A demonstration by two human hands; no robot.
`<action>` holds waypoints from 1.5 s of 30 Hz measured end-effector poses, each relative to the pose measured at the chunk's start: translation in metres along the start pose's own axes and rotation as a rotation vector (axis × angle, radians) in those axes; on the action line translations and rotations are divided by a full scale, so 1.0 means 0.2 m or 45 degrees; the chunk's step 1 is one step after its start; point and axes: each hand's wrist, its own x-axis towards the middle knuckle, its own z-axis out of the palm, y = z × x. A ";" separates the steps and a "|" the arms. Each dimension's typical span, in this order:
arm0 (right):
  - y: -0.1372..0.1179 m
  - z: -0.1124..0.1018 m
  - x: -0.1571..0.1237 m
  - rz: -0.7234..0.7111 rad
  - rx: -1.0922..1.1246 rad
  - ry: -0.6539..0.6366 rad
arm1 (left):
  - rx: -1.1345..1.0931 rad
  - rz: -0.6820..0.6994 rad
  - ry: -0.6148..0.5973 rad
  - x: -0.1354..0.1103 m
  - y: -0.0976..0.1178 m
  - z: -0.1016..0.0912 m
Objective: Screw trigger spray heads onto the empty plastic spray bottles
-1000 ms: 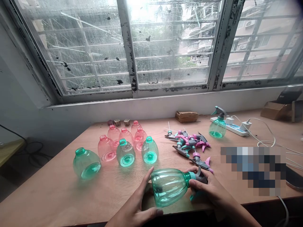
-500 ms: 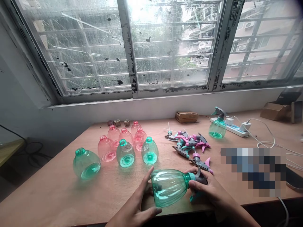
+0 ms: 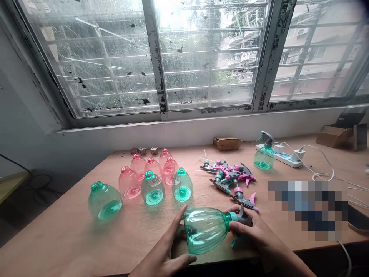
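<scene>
A clear green spray bottle (image 3: 206, 231) lies sideways between my hands above the table's front edge, its base to the left. My right hand (image 3: 253, 227) is closed around its grey-and-teal spray head (image 3: 238, 218) at the neck. My left hand (image 3: 170, 246) cups the base, index finger along the upper rim and thumb by the lower rim; its other fingers are partly hidden behind the bottle. Beyond my hands stand open green bottles (image 3: 153, 189) and several pink bottles (image 3: 129, 182) without spray heads. Loose pink, teal and grey spray heads (image 3: 230, 173) lie in a pile to the right.
Another green spray bottle (image 3: 263, 157) with its head on stands at the back right, by a white power strip (image 3: 288, 157) with cables. A small cardboard box (image 3: 227, 143) sits near the wall. A blurred-out patch (image 3: 308, 209) covers something on the right.
</scene>
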 end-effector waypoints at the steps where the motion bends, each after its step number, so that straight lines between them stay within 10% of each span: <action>1: 0.00 0.00 0.00 -0.002 -0.007 -0.002 | 0.001 -0.001 -0.003 0.00 0.00 0.00; 45: 0.04 -0.02 0.02 -0.019 -0.011 -0.005 | -0.055 0.032 0.000 0.00 -0.01 0.00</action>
